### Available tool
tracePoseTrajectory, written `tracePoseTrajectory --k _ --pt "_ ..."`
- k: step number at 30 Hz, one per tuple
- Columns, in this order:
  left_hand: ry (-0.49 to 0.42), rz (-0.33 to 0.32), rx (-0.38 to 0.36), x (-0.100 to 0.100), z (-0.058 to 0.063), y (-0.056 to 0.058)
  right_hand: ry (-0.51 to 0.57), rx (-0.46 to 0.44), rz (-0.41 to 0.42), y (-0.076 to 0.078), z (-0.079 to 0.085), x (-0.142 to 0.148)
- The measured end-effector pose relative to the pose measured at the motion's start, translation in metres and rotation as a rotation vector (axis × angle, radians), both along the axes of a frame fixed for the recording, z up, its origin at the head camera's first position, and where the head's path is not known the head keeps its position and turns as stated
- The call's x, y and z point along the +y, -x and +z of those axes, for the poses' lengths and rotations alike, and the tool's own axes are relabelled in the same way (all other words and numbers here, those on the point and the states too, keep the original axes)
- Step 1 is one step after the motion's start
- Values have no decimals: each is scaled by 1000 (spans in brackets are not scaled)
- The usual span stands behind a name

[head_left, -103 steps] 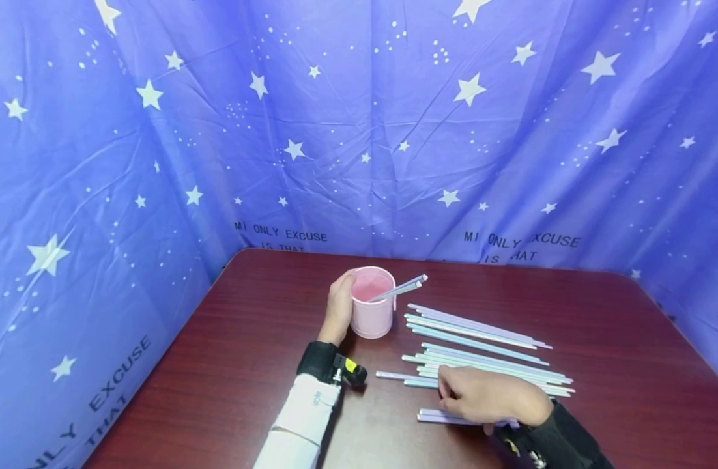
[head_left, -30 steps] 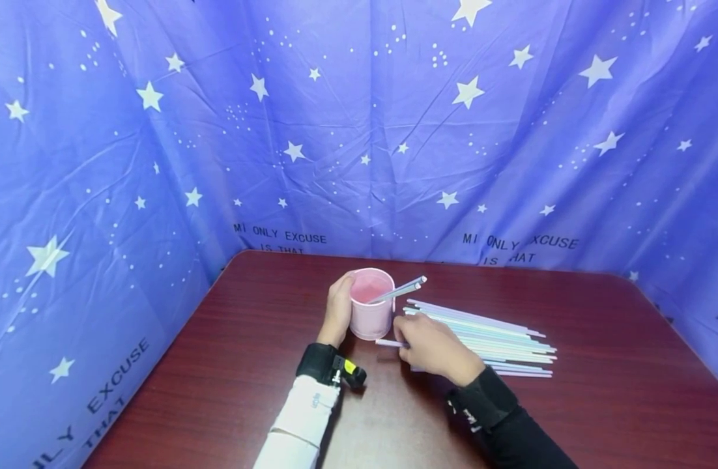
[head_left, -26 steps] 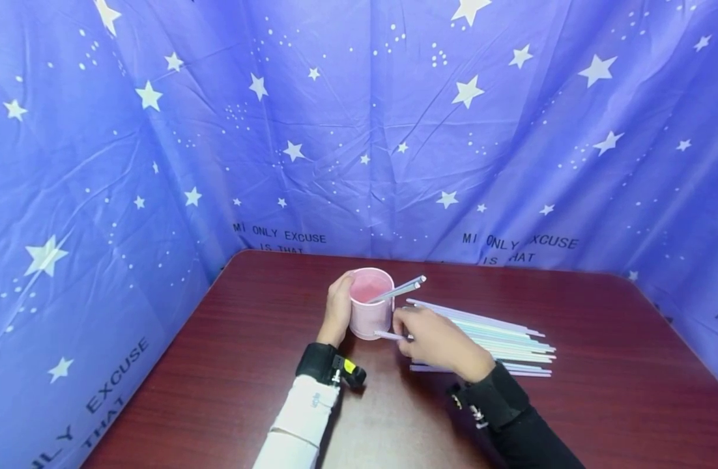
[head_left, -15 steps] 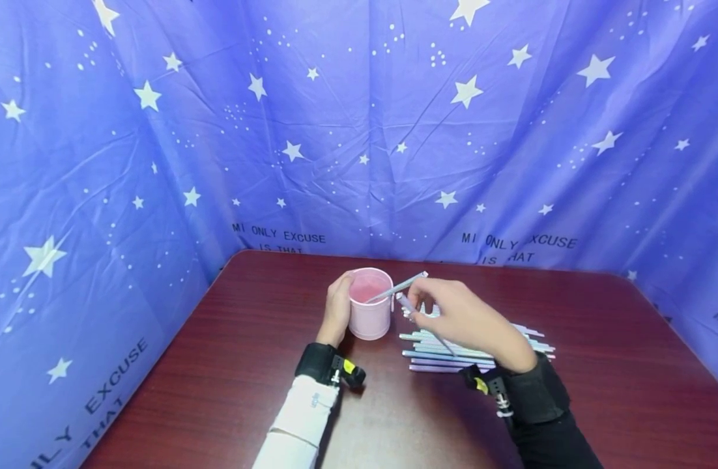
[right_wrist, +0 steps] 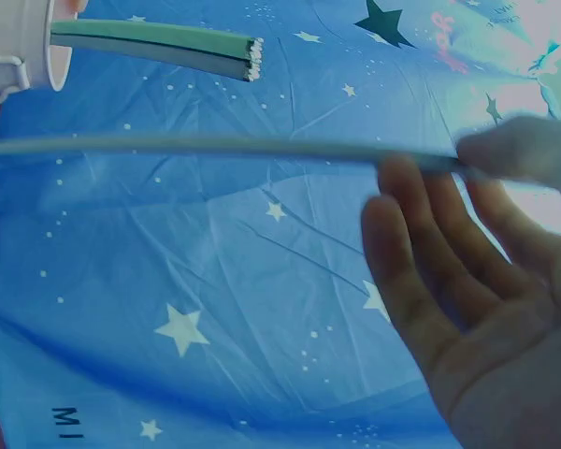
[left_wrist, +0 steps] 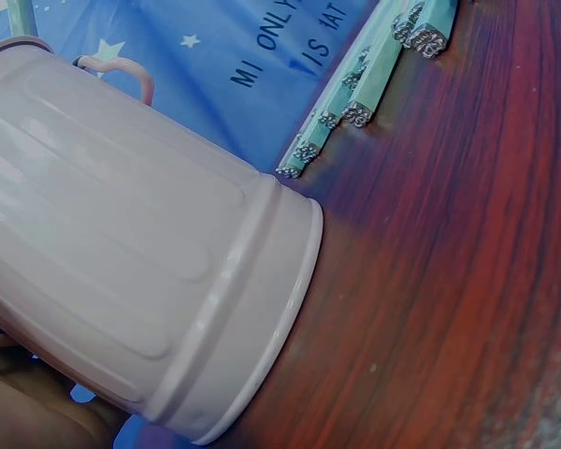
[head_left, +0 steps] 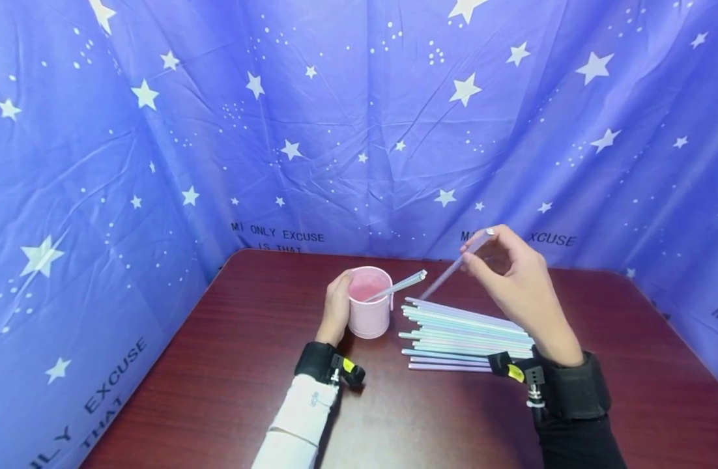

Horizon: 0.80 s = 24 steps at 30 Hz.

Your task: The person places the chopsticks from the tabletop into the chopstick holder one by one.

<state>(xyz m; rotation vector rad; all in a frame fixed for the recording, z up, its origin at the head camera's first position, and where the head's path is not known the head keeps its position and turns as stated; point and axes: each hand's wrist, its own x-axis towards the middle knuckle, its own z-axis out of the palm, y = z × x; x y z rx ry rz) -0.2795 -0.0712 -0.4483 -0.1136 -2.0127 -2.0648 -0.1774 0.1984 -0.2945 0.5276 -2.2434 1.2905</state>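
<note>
My left hand (head_left: pixel 335 309) grips the side of a small pale pink bucket (head_left: pixel 369 319), which stands upright on the table. Out of its mouth a few thin sticks (head_left: pixel 407 282) lean to the right, over the rim. Raised to the right of the bucket, my right hand (head_left: pixel 520 283) pinches one slim purple-grey stick (head_left: pixel 447 277) near its upper end. That stick (right_wrist: pixel 215 145) slants down to the left, clear of the bucket, and looks blurred in the right wrist view. In the left wrist view the bucket (left_wrist: pixel 122 206) hides most of my left hand.
Several pastel sticks (head_left: pixel 464 335) lie side by side on the dark red table (head_left: pixel 265 293), right of the bucket. My right wrist's camera hangs over their near right part. A blue star-patterned curtain (head_left: pixel 359 130) rises behind and to the left of the table.
My right hand has gathered the spread sticks into a tighter row, then lifted one stick up and to the right. The left hand has stayed on the bucket.
</note>
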Motion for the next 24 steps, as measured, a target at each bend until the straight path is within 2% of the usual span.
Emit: tracePoseTrajectory --k 3,6,16,24 --pt "0 -2 0 0 1 0 103 18 -8 2 -1 -1" --pt "4 -1 0 0 1 0 145 7 9 3 -3 -3" --pt "18 4 -9 -1 -2 5 47 -9 87 9 -10 -10" --pt "0 2 -4 -1 -3 5 -21 -67 52 13 -15 -8"
